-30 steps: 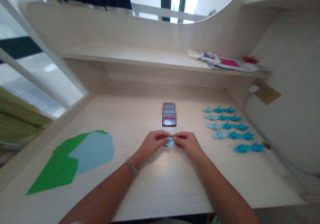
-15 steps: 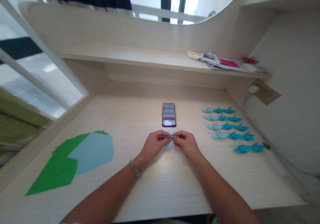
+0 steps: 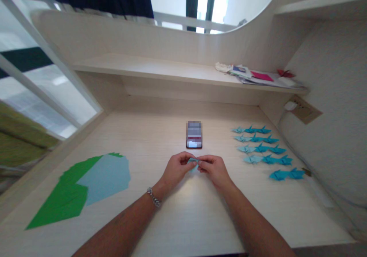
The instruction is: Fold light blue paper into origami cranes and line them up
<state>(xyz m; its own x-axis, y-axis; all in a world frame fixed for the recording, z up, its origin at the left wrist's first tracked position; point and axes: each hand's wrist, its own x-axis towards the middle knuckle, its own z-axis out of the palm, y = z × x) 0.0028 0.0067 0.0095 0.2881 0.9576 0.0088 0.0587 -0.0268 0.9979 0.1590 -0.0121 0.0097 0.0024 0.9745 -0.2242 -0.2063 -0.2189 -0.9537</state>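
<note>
Between my two hands is a small folded piece of light blue paper (image 3: 194,165), mostly covered by my fingers. My left hand (image 3: 178,167), below a chain bracelet, pinches its left side between thumb and fingers. From the other side my right hand (image 3: 213,168) is closed on the paper too, fingertips meeting those of the left. Just beyond the hands a phone (image 3: 194,134) lies face up, its screen lit. To the right, several folded blue paper cranes (image 3: 261,148) stand in rows, lighter ones at the left ends of most rows.
On the left lie fanned green paper sheets (image 3: 59,203) and light blue paper sheets (image 3: 110,176). Papers (image 3: 262,76) rest on the shelf (image 3: 160,67) above the desk. A white plug (image 3: 290,105) with a cable sits in the wall socket at right.
My fingers have shifted on the paper, the thumbs now lower and nearer each other, and the paper is turned differently. The whole view has moved slightly.
</note>
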